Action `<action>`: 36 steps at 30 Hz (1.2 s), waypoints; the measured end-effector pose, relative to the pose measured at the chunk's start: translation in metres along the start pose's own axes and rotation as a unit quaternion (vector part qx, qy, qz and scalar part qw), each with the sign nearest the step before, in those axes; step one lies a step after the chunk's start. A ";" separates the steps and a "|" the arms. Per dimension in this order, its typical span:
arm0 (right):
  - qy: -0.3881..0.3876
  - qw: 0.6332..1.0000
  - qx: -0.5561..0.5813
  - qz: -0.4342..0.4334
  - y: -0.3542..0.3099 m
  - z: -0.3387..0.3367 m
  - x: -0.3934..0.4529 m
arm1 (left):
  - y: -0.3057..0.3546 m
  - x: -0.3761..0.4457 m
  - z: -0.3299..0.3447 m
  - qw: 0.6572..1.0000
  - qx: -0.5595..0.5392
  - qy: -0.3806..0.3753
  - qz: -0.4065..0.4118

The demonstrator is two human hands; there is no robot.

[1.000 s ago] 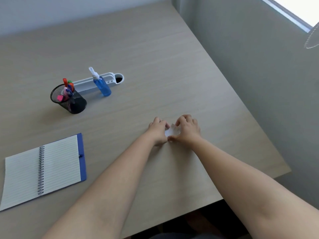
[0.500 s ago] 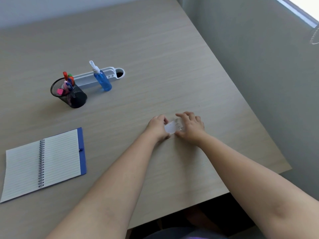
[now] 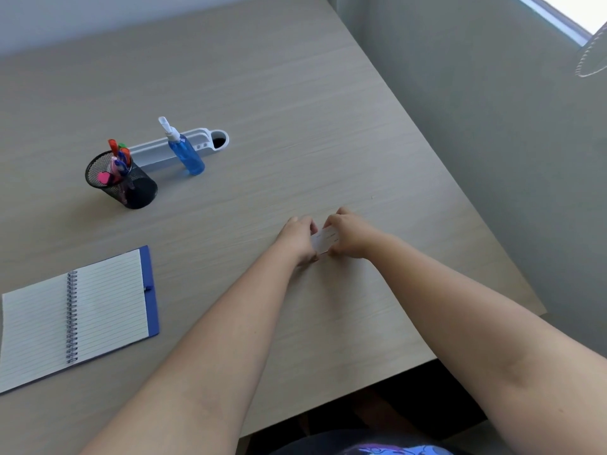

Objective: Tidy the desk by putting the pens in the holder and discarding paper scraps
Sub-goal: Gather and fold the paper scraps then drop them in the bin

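Pale wood-grain desk (image 3: 295,110) fills most of the view, running up to a light wall at the back, with a grey floor off its right edge and a strip of bright window in the top right corner.

Both bare forearms reach out from the bottom of the picture and meet near the middle right of the desk. An open spiral notebook (image 3: 98,310) with lined pages and a blue cover edge lies flat at the near left, well apart from the hands.

Farther back on the left, a long white tray (image 3: 154,151) lies on the desk with a round dark hole at its right end. A black mesh holder (image 3: 138,192) stands just in front of the tray's left part, and several coloured pens (image 3: 120,159) stand inside it, their tips above the rim. A blue spray bottle (image 3: 189,156) with a white nozzle stands upright just in front of the tray, beside the holder.

The left hand (image 3: 297,238) and the right hand (image 3: 351,236) sit close together just above the desk, fingers curled narrow, and between them they pinch a small white paper scrap (image 3: 325,240), each hand gripping one side. Faint print shows on the scrap, too small to read.
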State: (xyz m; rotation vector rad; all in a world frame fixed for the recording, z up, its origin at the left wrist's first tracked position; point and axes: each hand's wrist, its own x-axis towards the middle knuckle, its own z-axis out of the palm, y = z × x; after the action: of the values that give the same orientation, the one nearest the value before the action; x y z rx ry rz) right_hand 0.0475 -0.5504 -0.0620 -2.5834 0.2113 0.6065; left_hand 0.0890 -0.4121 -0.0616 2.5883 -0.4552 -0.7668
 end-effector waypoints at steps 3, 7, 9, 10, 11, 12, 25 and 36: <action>0.012 0.999 0.037 0.002 -0.003 0.002 -0.001 | -0.002 -0.001 0.000 1.000 -0.018 -0.004 -0.002; 0.033 0.979 0.195 0.043 -0.002 0.002 -0.006 | -0.006 -0.002 0.002 1.000 -0.022 0.002 0.005; 0.029 0.959 0.272 0.071 0.000 0.003 -0.009 | -0.008 -0.003 0.002 1.000 -0.020 0.004 0.011; 0.029 0.951 0.296 0.082 0.001 0.005 -0.010 | -0.009 -0.003 0.002 1.000 -0.021 0.008 0.016; 0.030 0.946 0.310 0.091 0.001 0.007 -0.012 | -0.011 -0.003 0.003 0.999 -0.024 0.013 0.020; 0.031 0.944 0.313 0.096 0.001 0.009 -0.013 | -0.014 -0.004 0.003 0.999 -0.029 0.020 0.025; 0.086 0.893 0.392 0.202 -0.015 0.018 -0.029 | -0.020 -0.009 0.010 0.998 -0.034 0.041 0.023; 0.127 0.803 0.551 0.187 -0.010 0.047 -0.070 | -0.036 -0.026 0.008 0.949 -0.309 -0.036 0.049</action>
State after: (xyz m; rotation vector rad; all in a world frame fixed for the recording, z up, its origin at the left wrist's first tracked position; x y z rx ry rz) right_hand -0.0303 -0.5166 -0.0628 -1.4494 0.8845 0.1357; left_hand 0.0707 -0.3729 -0.0730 1.9453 -0.2984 -0.8149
